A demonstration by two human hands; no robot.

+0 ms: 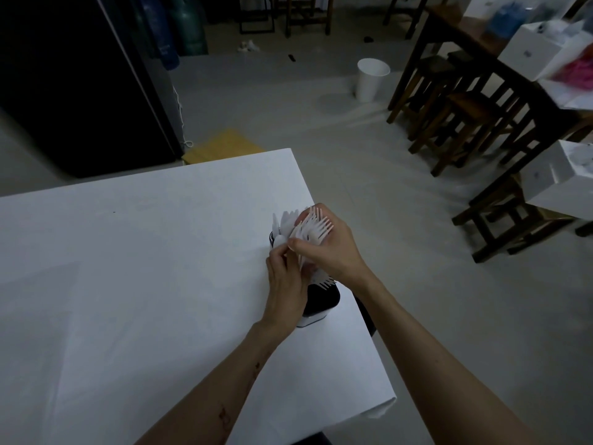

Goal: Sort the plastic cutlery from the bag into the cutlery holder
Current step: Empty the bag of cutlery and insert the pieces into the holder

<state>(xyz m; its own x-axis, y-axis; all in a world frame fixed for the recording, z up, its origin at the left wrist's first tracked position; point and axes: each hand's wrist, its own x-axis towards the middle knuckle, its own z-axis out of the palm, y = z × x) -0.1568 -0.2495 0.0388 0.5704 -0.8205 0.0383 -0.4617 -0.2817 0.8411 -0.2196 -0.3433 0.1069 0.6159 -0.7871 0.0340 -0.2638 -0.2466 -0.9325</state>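
Upright — forks (316,228), tines up-right

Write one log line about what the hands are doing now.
right hand: grips bunch of white plastic forks | left hand: pinches forks | black-and-white cutlery holder: beneath hands

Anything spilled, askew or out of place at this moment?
Nothing spilled on the table. The forks in the right hand are fanned unevenly, not stacked. The cutlery holder stands very near the table's right edge. The left hand pinches at the bundle. No bag is visible.
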